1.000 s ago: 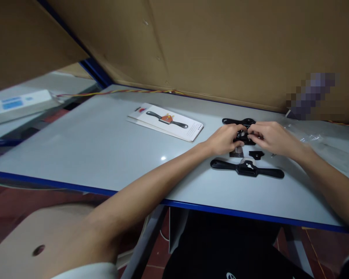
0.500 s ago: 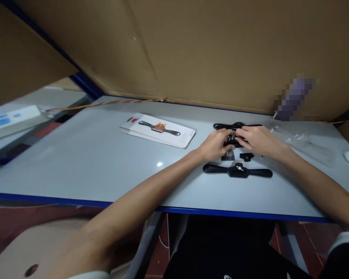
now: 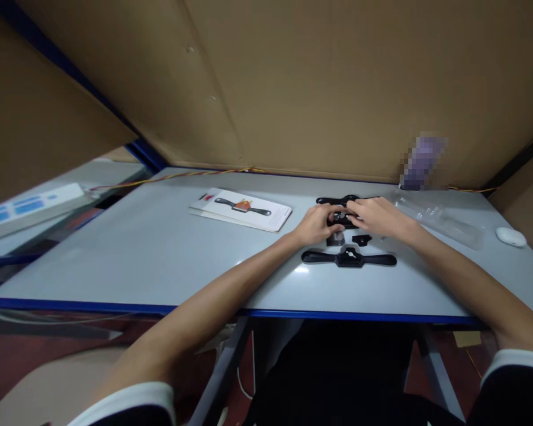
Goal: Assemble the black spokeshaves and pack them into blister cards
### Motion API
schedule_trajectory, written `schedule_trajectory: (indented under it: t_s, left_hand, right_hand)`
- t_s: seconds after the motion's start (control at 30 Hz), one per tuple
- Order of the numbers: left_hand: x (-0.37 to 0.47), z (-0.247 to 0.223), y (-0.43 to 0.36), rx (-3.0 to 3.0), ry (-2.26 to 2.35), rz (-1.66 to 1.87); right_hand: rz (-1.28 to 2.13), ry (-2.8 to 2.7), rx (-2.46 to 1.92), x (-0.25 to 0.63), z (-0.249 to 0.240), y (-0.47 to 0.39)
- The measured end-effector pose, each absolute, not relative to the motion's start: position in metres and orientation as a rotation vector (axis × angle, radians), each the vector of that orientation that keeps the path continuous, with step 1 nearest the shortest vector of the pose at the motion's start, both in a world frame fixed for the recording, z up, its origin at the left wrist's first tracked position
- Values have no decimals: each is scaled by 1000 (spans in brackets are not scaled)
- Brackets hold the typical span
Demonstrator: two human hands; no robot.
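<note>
My left hand [image 3: 316,224] and my right hand [image 3: 375,216] meet over a black two-handled tool [image 3: 343,221], their fingers closed on its middle from either side. Behind them lies another black tool [image 3: 327,201], partly covered by my right hand. Nearer the front edge, a third black tool [image 3: 322,257] rests flat with a notched metal plate at its centre. Between this one and my hands are a small black plate [image 3: 361,240] and a small dark piece in clear plastic [image 3: 336,239]. Fine details between my fingertips are hidden.
Flat printed packages [image 3: 266,219] lie left of my hands. Clear plastic packaging [image 3: 457,228] and a white mouse [image 3: 510,237] are on the right. A brown panel rises behind the table [image 3: 137,260]. A white box [image 3: 35,207] sits at far left.
The view has shifted, so the table's contents appear slightly further left. Both hands remain together at the same black tool, with only slight finger movement.
</note>
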State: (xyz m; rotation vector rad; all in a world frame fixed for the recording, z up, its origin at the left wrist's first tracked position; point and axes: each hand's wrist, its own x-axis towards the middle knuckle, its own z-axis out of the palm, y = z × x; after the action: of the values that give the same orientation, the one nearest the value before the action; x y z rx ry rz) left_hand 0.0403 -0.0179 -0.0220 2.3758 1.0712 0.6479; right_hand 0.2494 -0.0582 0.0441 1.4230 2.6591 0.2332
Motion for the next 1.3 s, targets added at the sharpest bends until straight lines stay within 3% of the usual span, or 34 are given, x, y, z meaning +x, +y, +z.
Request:
schedule_trajectory:
  t_s: [0.6, 0.83, 0.97, 1.17, 1.3]
  left_hand:
    - [39, -21, -11, 2300, 1009, 679]
    - [41, -19, -9, 2347, 1001, 652]
    - [42, -17, -8, 2358, 995, 637]
    - [43, -17, -8, 2363, 1003, 618]
    - [44, -16, -10, 2390, 994, 601]
  right_hand:
    - [241, 2576, 1308, 245, 46, -64]
    - [323, 2593, 1451, 240, 36, -58]
    - [228, 2557, 1558, 240, 36, -57]
    - [-219, 2487, 1821, 241, 38, -50]
    - [-197, 2574, 1783, 247, 38, -51]
